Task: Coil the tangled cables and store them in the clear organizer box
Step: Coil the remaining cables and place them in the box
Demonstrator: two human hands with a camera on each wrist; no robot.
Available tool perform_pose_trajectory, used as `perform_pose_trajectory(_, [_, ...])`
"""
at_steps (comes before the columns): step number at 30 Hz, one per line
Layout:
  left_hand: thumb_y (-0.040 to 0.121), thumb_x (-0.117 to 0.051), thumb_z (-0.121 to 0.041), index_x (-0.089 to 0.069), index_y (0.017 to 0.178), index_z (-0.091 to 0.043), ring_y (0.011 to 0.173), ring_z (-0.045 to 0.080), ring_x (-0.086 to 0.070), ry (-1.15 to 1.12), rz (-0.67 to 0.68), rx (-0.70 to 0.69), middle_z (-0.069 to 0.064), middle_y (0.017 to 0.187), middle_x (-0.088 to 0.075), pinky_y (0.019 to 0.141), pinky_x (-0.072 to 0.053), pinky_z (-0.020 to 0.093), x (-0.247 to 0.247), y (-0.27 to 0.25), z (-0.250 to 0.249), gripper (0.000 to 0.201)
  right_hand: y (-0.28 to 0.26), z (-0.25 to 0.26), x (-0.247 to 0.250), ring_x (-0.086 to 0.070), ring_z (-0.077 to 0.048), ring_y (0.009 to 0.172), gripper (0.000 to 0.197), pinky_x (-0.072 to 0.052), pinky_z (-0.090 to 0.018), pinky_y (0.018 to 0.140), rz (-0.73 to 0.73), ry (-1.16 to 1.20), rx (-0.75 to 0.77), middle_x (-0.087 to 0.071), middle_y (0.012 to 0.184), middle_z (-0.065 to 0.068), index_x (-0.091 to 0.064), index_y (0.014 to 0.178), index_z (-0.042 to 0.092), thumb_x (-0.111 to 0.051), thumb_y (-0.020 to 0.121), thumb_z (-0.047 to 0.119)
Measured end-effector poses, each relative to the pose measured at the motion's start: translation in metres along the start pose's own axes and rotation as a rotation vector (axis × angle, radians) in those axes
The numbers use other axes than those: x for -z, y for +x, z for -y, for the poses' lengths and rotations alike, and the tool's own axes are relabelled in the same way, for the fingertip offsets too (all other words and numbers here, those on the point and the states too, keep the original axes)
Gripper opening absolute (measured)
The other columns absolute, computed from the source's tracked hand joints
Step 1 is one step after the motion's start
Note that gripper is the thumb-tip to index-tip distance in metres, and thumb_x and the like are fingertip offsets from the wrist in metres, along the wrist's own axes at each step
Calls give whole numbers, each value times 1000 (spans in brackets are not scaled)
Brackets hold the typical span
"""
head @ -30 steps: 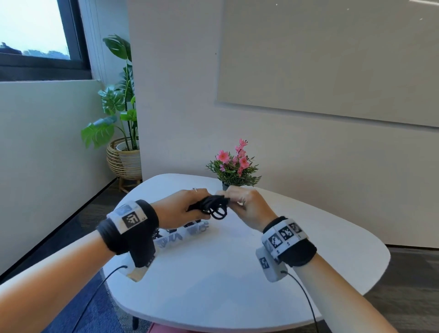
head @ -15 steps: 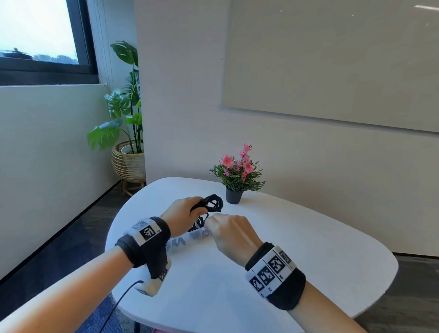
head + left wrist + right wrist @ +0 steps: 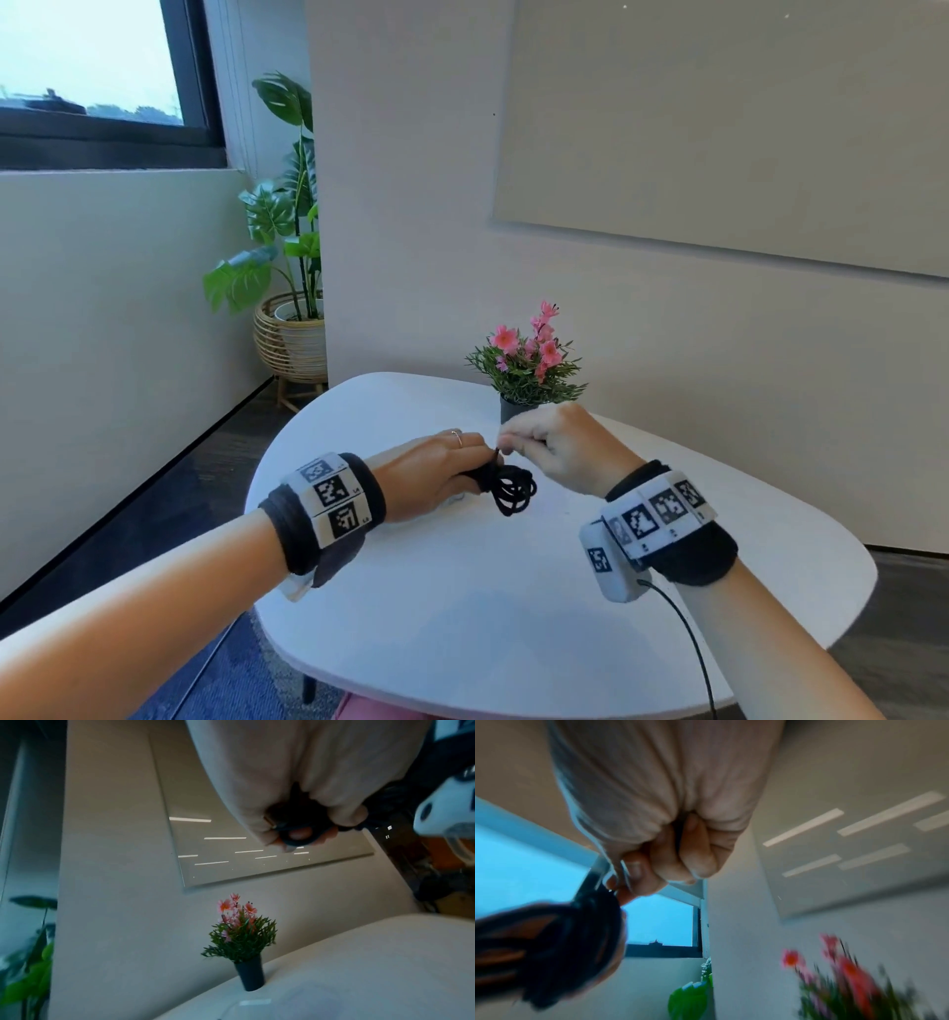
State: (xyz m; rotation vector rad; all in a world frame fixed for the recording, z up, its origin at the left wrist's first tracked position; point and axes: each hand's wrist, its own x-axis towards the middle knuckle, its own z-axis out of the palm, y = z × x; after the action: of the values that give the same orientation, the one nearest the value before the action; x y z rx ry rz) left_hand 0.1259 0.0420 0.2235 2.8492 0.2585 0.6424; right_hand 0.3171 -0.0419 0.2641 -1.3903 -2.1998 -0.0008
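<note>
Head view: left hand (image 3: 436, 475) curled round a bundle of thin black cable (image 3: 508, 488), round matte loops hanging out just above the smooth white rounded table (image 3: 513, 616). Right hand (image 3: 557, 447) pinches what looks like the cable's loose end at the top of the bundle; wrist view too blurred to confirm. Small pink-flower pot (image 3: 526, 370) just behind

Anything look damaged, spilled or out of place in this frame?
Nothing stands out. The left hand holds the coiled black cable, the right hand pinches its end, and the flower pot stands upright.
</note>
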Motion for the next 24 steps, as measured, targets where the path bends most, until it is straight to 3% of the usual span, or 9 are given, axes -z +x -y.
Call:
perform_pose_trajectory(5, [89,-45,-23,-55,113,-15,78,-6,-43,-233,-45,123,-12,88,-47,70,-34,12,1,-5,-8,27,-9,-4,-10,-60,6,66,13,-45,-9,65,-173,508,-205,-68,68,17,-72,88,2,-59,89,4])
perform_pose_trajectory(7, [90,-46,-26,-53,106,-28,78,-3,-46,-329,-91,162,-15,86,-49,71,-37,15,-7,-9,-9,18,-8,-2,-19,-61,4,61,13,-45,-7,61,-266,634,-267,-70,69,17,-71,91,4,-58,89,0])
perform_pose_trajectory(9, [90,-46,-28,-51,101,-37,78,5,-50,-449,-134,219,-9,87,-55,72,-41,21,-11,-11,-11,15,-8,2,-27,-50,-5,49,8,-39,-11,49,-344,771,-331,-67,63,8,-65,89,7,-58,90,2])
perform_pose_trajectory(12, [93,-47,-25,-52,110,-31,74,14,-51,-660,-207,316,4,85,-58,69,-45,23,-12,-8,-15,19,-9,4,-37,-40,-11,48,10,-33,-19,48,-450,985,-398,-61,59,0,-56,84,11,-56,91,4])
perform_pose_trajectory(14, [92,-47,-26,-55,108,-23,72,13,-48,-830,-264,347,-3,79,-56,65,-45,21,-12,-5,-19,18,-9,6,-43,-42,-10,50,9,-33,-22,53,-516,1113,-400,-63,58,-3,-60,85,8,-55,91,2])
perform_pose_trajectory(16, [93,-46,-28,-56,106,-18,73,14,-47,-975,-313,384,-5,77,-56,61,-43,20,-14,-3,-22,19,-8,9,-47,-46,-12,57,5,-36,-24,59,-550,1210,-365,-66,65,-5,-69,87,12,-68,84,16])
perform_pose_trajectory(18, [98,-43,-21,-52,109,-15,74,13,-48,-1123,-376,437,1,82,-54,57,-42,17,-15,0,-26,16,-8,11,-48,-52,-13,66,23,-42,-22,64,-541,1209,-337,-69,76,-6,-73,94,16,-77,73,27])
perform_pose_trajectory(21, [95,-42,-19,-41,129,-31,73,13,-49,-1358,-447,463,5,85,-51,59,-38,22,-13,2,-27,36,-8,9,-49,-54,-12,74,29,-43,-19,66,-522,1114,-278,-71,87,-4,-69,110,17,-63,82,11])
perform_pose_trajectory(24, [89,-46,-24,-44,131,-43,71,12,-46,-1500,-441,413,1,82,-51,61,-34,24,-10,3,-26,46,-6,10,-50,-55,-12,74,32,-43,-20,65,-534,952,-218,-72,89,0,-67,114,25,-58,88,8])
